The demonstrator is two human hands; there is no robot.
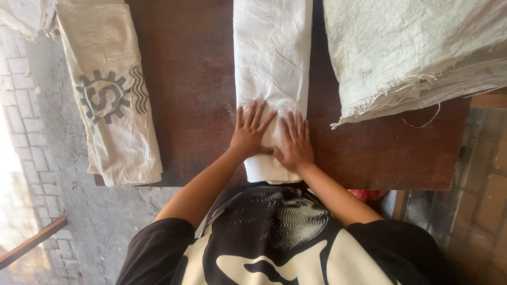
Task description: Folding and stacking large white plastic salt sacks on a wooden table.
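Note:
A white woven sack [272,58], folded into a long narrow strip, lies down the middle of a dark brown wooden table [195,89]. Both hands press flat on its near end. My left hand [250,132] rests palm down with fingers spread on the strip's left side. My right hand [294,142] lies palm down beside it on the right side, thumbs almost touching. Neither hand grips anything. The strip's near end hangs slightly over the table's front edge.
A stack of frayed white woven sacks [417,47] covers the table's right back. A beige folded sack with a grey gear print [108,95] hangs over the table's left edge. Paved ground [31,137] lies to the left, brick floor on the right.

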